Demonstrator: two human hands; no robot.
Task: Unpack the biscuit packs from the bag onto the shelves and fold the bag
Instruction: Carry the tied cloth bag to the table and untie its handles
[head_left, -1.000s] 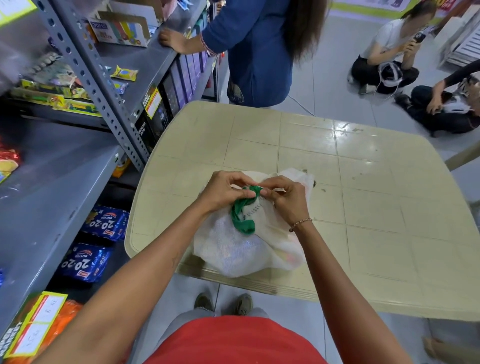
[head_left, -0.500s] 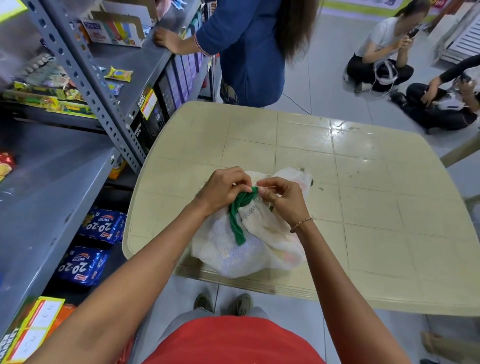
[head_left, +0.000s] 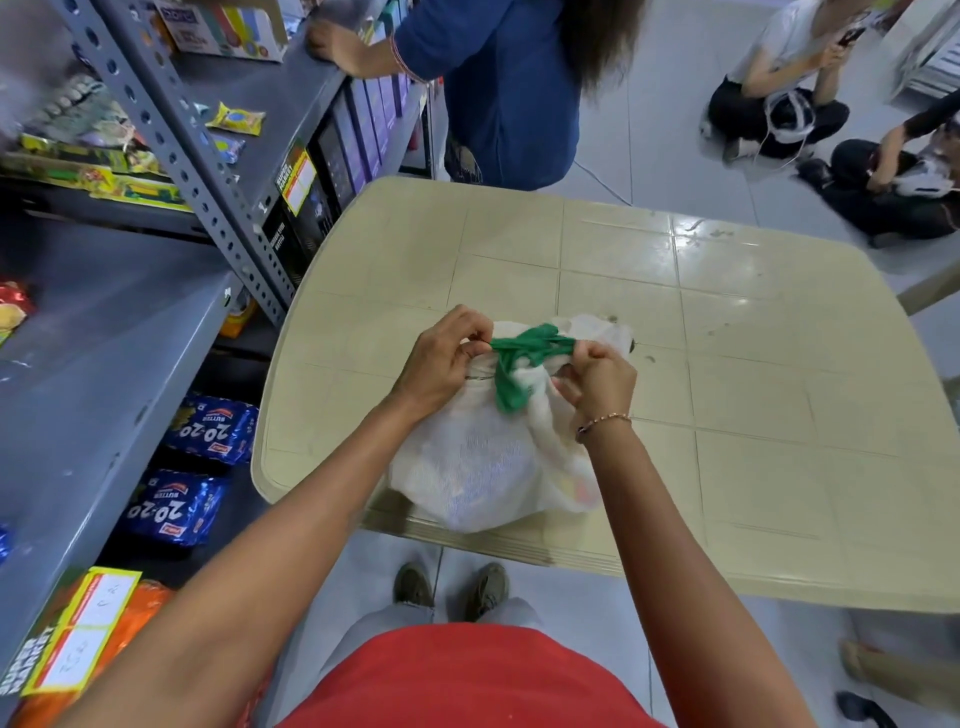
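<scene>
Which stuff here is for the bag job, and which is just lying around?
For the job: bag, green tie, left hand, right hand, shelf.

Just around: table, blue packs, yellow packet, carton.

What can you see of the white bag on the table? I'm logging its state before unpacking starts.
The white bag looks like thin, translucent mesh-like fabric, bulging with coloured shapes faintly showing through. It sits at the near edge of the beige table, its mouth gathered and tied with green handles. The left hand and right hand pinch the green knot from either side. Nothing is out yet.
</scene>
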